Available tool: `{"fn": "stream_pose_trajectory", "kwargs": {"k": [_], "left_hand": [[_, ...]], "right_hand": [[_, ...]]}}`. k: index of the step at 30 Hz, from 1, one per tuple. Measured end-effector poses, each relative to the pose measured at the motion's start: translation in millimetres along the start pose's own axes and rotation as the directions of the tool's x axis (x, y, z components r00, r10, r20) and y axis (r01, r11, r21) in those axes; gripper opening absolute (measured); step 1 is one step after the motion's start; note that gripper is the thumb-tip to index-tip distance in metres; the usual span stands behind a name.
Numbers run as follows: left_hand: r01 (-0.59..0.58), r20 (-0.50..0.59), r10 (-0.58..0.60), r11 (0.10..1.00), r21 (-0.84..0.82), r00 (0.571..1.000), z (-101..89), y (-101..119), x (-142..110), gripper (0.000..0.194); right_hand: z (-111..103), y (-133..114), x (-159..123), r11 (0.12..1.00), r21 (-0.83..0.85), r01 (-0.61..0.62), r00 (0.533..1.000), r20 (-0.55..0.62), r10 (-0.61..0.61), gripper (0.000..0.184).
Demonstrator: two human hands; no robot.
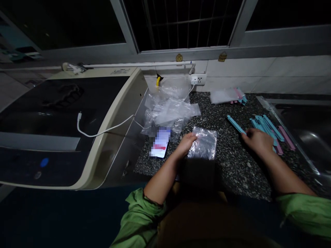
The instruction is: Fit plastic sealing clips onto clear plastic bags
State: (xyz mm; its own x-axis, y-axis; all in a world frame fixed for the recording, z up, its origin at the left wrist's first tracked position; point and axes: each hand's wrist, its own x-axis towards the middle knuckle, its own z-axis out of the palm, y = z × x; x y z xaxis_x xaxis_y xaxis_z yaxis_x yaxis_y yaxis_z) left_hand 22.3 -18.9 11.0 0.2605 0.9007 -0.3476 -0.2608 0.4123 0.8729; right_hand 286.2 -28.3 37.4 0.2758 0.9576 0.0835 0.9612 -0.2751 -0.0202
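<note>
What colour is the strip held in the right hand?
The strip is light blue, seen in the head view.

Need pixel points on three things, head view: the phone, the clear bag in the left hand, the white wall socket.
Phone (160,143): head view, on its lit screen.
Clear bag (204,146): head view, on the front of the bag, below its top edge.
Wall socket (199,80): head view, on its faceplate, right of the plugged-in charger.
</note>
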Motion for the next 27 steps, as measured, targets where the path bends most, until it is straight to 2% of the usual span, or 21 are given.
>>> {"fn": "stream_pose_trajectory", "kwargs": {"k": [3, 7, 14, 21, 24, 27], "left_hand": [[-0.014, 0.006, 0.014, 1.000, 0.002, 1.000, -1.5, -2, 2, 0.010], [-0.024, 0.002, 0.024, 1.000, 0.016, 1.000, -3.1, -3, 4, 0.011], [-0.020, 0.002, 0.020, 0.997, 0.079, 1.000, -6.3, -4, 7, 0.010], [0.023, 0.026, -0.025, 0.997, 0.070, 0.999, -7.7, -6, 8, 0.008], [0.042, 0.024, -0.044, 0.997, 0.062, 0.999, -6.1, -3, 6, 0.008], [0.043, 0.008, -0.044, 0.997, 0.058, 0.999, -5.5, 1, 3, 0.011]], "right_hand": [[5, -13, 1, 0.990, 0.058, 0.129, 0.987, -0.101, -0.123, 0.030], [3, -34, -1, 0.945, 0.105, 0.310, 0.935, -0.211, -0.284, 0.027], [-5, -63, -13, 0.854, 0.189, 0.485, 0.856, -0.301, -0.419, 0.024], [12, -70, -22, 0.698, 0.338, 0.631, 0.768, -0.400, -0.500, 0.025], [20, -69, -22, 0.635, 0.336, 0.695, 0.714, -0.424, -0.557, 0.025], [24, -66, -21, 0.613, 0.303, 0.730, 0.676, -0.453, -0.581, 0.024]]}}
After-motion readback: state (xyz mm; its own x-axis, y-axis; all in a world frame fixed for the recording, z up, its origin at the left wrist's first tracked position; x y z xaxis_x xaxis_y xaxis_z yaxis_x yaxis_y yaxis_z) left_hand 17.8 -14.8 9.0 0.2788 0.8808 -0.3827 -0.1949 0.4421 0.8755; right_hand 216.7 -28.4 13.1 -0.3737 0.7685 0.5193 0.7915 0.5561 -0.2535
